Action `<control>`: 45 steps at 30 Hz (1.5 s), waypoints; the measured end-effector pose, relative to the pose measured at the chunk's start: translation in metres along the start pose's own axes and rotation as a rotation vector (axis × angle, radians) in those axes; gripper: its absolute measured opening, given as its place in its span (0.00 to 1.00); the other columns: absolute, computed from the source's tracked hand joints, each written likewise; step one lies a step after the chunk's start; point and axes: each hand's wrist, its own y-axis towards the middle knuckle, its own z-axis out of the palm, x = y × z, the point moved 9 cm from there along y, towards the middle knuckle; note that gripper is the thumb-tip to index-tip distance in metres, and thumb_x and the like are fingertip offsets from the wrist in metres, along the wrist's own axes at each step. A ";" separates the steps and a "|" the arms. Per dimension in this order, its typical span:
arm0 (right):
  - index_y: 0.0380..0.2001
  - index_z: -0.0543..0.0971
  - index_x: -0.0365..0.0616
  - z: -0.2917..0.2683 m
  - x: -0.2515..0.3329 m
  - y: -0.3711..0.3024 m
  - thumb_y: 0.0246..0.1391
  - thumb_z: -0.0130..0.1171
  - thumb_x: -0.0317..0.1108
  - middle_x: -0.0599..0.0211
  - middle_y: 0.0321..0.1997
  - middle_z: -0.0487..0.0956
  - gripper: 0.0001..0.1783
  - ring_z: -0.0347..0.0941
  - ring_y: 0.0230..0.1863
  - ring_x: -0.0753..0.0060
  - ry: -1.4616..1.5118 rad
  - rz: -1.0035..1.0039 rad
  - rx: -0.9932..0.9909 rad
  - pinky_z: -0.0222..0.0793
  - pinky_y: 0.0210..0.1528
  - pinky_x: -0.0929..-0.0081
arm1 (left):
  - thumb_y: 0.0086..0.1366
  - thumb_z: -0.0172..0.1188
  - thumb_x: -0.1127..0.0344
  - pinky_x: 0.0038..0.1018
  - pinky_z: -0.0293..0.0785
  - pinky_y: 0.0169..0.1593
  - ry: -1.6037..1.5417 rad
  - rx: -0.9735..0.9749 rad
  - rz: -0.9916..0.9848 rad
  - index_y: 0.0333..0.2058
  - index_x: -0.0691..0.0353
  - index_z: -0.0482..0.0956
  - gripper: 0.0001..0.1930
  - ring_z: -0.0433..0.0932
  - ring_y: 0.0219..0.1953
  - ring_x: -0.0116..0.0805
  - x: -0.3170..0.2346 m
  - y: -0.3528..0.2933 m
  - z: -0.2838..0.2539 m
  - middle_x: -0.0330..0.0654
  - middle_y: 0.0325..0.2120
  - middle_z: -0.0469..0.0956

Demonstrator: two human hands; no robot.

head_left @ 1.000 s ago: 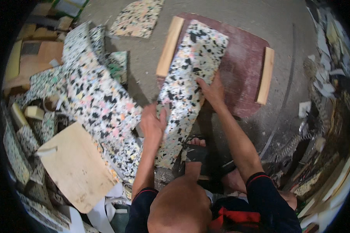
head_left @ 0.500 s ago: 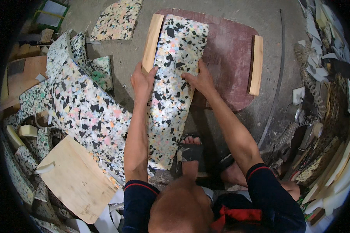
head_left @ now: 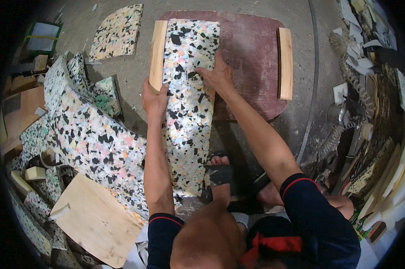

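Observation:
A long speckled foam strip (head_left: 189, 112) in white, black and pastel colours lies over the left part of a dark red board (head_left: 251, 67) and extends down toward my feet. Along its left side stands a pale wooden strip (head_left: 157, 51). My left hand (head_left: 155, 101) is closed around the near end of that wood, its thumb against the foam's edge. My right hand (head_left: 218, 76) grips the foam's right edge, thumb on top and fingers along the side; the fingertips are partly hidden. A second wooden strip (head_left: 285, 62) sits at the board's right edge.
At left, a large speckled foam sheet (head_left: 94, 116) lies over offcuts, near a plywood panel (head_left: 94, 219). Another foam piece (head_left: 117, 33) rests on the floor at the back left. Scraps, a coiled hose (head_left: 330, 141) and a long thin strip (head_left: 312, 89) are at right.
The view has shifted and turned slightly, so the board and strips appear farther left and straighter. My right hand has slid a little farther up the foam. My left hand keeps its place.

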 end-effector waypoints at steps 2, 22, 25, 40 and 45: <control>0.71 0.59 0.34 0.005 -0.004 0.003 0.44 0.75 0.54 0.40 0.62 0.76 0.58 0.74 0.62 0.45 -0.057 0.009 0.042 0.69 0.63 0.59 | 0.59 0.70 0.53 0.40 0.70 0.60 -0.059 0.008 0.041 0.65 0.56 0.68 0.37 0.77 0.57 0.50 -0.001 0.000 0.001 0.55 0.55 0.78; 0.76 0.54 0.54 0.018 0.075 0.038 0.52 0.64 0.60 0.37 0.79 0.46 0.54 0.40 0.77 0.23 -0.635 -0.357 0.104 0.41 0.70 0.21 | 0.62 0.67 0.54 0.49 0.62 0.65 -0.098 -0.134 0.038 0.65 0.57 0.68 0.35 0.70 0.60 0.63 0.004 0.001 0.007 0.60 0.57 0.75; 0.75 0.55 0.58 0.053 0.092 0.056 0.63 0.53 0.59 0.48 0.81 0.44 0.42 0.35 0.79 0.29 -0.727 -0.494 0.138 0.33 0.69 0.16 | 0.61 0.68 0.55 0.48 0.64 0.64 -0.129 -0.096 0.043 0.66 0.57 0.68 0.35 0.72 0.59 0.63 0.003 0.000 0.006 0.60 0.56 0.75; 0.71 0.59 0.61 0.068 0.102 0.042 0.67 0.47 0.55 0.55 0.75 0.56 0.33 0.47 0.75 0.41 -0.910 -0.702 -0.187 0.43 0.66 0.17 | 0.59 0.70 0.42 0.40 0.77 0.50 -0.018 -0.020 -0.268 0.47 0.73 0.78 0.35 0.83 0.42 0.52 0.067 -0.074 -0.011 0.60 0.38 0.82; 0.71 0.63 0.59 0.067 0.105 0.046 0.62 0.50 0.54 0.53 0.79 0.51 0.35 0.38 0.80 0.40 -0.793 -0.521 -0.009 0.33 0.71 0.17 | 0.67 0.58 0.39 0.49 0.77 0.47 0.272 0.016 -0.121 0.44 0.69 0.79 0.31 0.82 0.42 0.62 0.046 -0.077 -0.018 0.63 0.34 0.83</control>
